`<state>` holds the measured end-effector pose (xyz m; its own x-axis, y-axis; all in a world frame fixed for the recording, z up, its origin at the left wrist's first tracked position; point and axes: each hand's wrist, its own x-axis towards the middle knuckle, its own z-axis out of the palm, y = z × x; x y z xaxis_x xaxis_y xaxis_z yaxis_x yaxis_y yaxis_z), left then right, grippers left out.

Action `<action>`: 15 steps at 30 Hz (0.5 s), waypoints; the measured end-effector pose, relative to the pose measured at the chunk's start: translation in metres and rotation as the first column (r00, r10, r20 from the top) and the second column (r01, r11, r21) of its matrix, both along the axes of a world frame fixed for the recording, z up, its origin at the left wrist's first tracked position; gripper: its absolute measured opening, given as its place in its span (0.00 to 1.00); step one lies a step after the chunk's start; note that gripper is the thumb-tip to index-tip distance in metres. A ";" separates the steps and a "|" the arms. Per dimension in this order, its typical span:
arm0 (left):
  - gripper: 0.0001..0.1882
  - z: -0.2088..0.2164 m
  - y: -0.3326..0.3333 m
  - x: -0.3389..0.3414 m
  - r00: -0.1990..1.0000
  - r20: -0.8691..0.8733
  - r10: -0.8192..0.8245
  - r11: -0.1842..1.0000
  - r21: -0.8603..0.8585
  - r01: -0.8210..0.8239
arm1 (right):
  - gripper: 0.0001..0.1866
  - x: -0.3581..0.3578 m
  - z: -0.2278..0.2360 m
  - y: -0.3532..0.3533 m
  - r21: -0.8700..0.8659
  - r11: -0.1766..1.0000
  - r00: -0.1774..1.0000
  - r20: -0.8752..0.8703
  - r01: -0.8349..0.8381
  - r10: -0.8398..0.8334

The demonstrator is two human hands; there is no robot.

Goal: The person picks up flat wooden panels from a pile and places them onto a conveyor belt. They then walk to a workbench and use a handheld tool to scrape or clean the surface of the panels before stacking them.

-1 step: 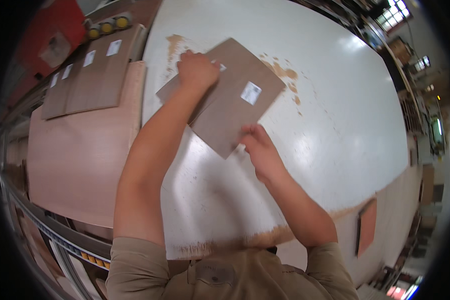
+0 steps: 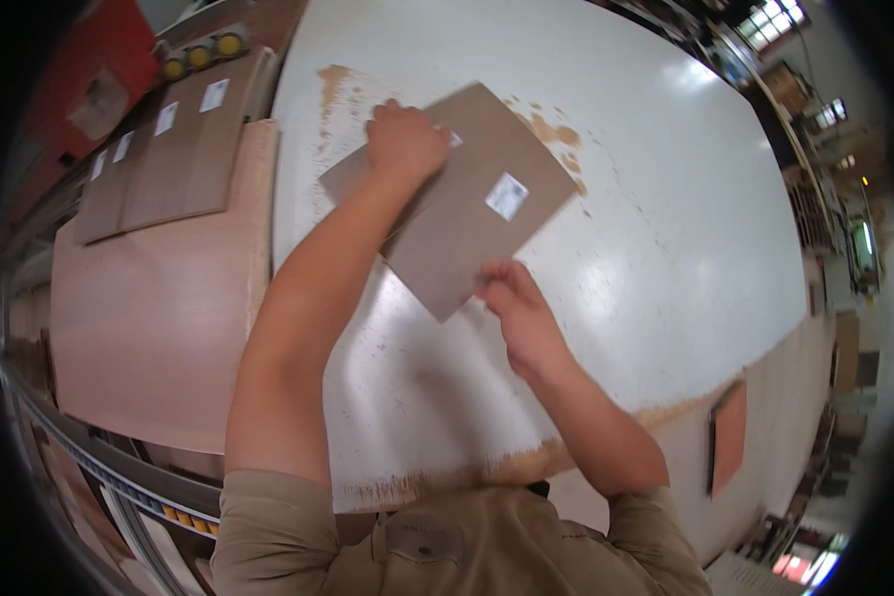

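Two brown wooden panels lie overlapping on a white-topped table. A white label (image 2: 508,196) is stuck on the upper panel (image 2: 457,228), which lies tilted, one corner toward me. The other panel (image 2: 344,182) shows at its left, mostly covered. My left hand (image 2: 405,144) is closed over the panels' upper left part, fingers bent and thumb beside a second, partly hidden label (image 2: 455,139). By the upper panel's lower right edge, my right hand (image 2: 515,308) is closed in a pinch. What sits between its fingers is too small and blurred to tell.
At left, several labelled brown panels (image 2: 174,189) rest on a larger pinkish board (image 2: 159,328). Yellow-ended round items (image 2: 201,54) stand behind them, near a red machine (image 2: 99,74). Tan worn patches (image 2: 556,132) mark the white tabletop (image 2: 666,248). An orange-brown board (image 2: 729,439) is at right.
The panels and both hands sit slightly lower and, for the most part, to the right in the picture. The whole view has shifted a little left. Both hands keep about the same pose.
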<state>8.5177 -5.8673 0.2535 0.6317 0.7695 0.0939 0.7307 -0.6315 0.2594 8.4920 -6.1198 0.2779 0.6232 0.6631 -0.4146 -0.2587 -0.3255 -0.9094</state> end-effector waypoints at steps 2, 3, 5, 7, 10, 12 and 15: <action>0.31 0.000 -0.048 0.023 0.982 0.011 -0.190 0.980 -0.054 0.190 | 0.12 -0.031 0.007 -0.045 0.079 0.991 0.977 -0.193 0.104 -0.088; 0.30 -0.004 -0.070 0.037 0.954 0.045 -0.297 0.952 -0.061 0.299 | 0.12 -0.045 0.009 -0.060 0.076 0.983 0.965 -0.220 0.165 -0.145; 0.28 -0.013 -0.111 0.057 0.865 0.111 -0.489 0.865 -0.064 0.497 | 0.13 -0.063 0.011 -0.085 0.076 0.977 0.954 -0.242 0.198 -0.175; 0.26 -0.028 -0.136 0.061 0.789 0.207 -0.579 0.812 0.054 0.581 | 0.14 -0.069 0.002 -0.108 0.122 0.992 0.999 -0.030 0.022 -0.018; 0.29 -0.019 -0.167 0.029 0.807 0.133 -0.576 0.817 0.131 0.561 | 0.15 -0.066 0.022 -0.148 0.016 0.954 0.937 0.195 -0.298 0.290; 0.34 -0.039 -0.178 0.015 0.883 -0.017 -0.469 0.873 0.140 0.466 | 0.13 -0.066 0.026 -0.186 0.045 0.919 0.912 0.147 -0.392 0.382; 0.38 -0.040 -0.198 0.015 0.922 -0.072 -0.381 0.916 0.104 0.387 | 0.12 -0.072 0.010 -0.244 0.038 0.938 0.902 0.292 -0.343 0.318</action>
